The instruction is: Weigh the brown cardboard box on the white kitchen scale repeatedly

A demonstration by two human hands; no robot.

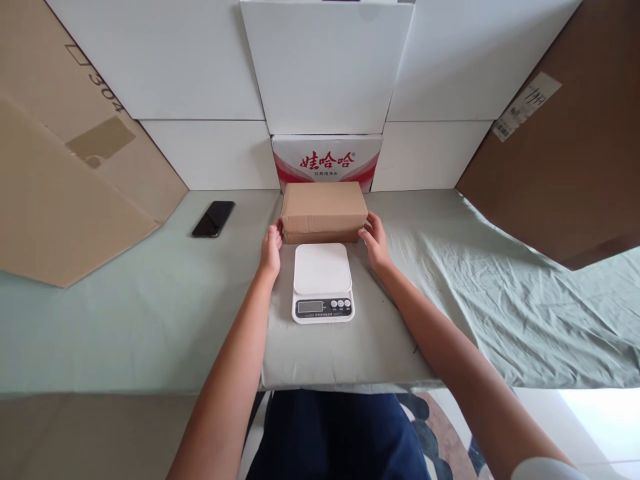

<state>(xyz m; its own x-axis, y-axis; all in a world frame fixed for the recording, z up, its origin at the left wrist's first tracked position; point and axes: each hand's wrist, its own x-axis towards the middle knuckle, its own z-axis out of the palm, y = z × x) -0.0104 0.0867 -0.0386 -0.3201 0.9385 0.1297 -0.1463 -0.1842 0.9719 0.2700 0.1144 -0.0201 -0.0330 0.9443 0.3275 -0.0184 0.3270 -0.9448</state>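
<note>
Beyond the fingers, white panels (165, 63) form a back wall, with one white board (325, 63) leaning forward at the centre above a white-and-red carton (327, 162) printed with red Chinese characters. Left of the fingers, large sheets of brown cardboard (60, 180) lean inward, one marked 304. Right of the fingers, a darker brown board (565, 167) with a white label slants over the surface. The table (125, 313) is covered with a pale green cloth, creased on the right. A black phone (213, 219) lies on it to the left. Below the table's near edge a patterned floor (440, 433) shows, with bright daylight at the far right.
</note>
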